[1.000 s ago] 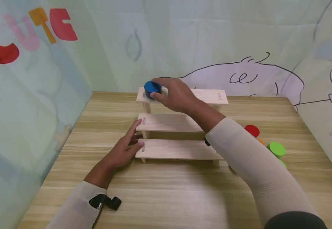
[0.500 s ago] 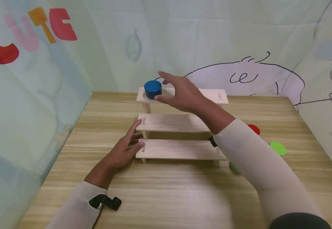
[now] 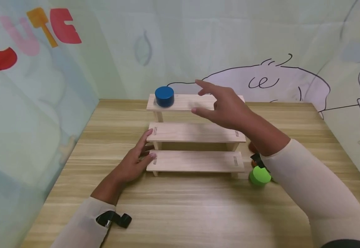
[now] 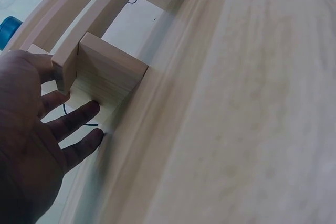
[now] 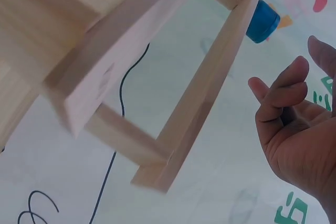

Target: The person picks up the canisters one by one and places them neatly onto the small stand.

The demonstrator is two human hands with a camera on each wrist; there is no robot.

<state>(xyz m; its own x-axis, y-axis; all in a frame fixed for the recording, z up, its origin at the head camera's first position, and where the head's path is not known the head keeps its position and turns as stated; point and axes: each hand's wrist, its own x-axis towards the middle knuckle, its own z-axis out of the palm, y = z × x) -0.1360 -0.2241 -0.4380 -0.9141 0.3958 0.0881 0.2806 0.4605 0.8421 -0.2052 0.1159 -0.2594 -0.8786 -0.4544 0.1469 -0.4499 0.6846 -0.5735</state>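
Note:
A blue cylinder block stands upright at the left end of the top step of a three-step wooden rack. My right hand is in the air over the right half of that step, fingers loosely spread and holding nothing. The blue block is apart from it, as the right wrist view also shows. On the rack's left side, my left hand rests with its forefinger at the middle step's end and its thumb at the bottom step's end. In the left wrist view its other fingers reach out beside the rack's leg.
To the right of the rack stands a bright green block, with an orange-brown one partly hidden behind it. My right sleeve covers the table there. Printed cloth hangs behind the wooden table.
My right hand has let go of the blue block and moved away to the right. The block stays on the top step. The left hand has kept its place on the rack.

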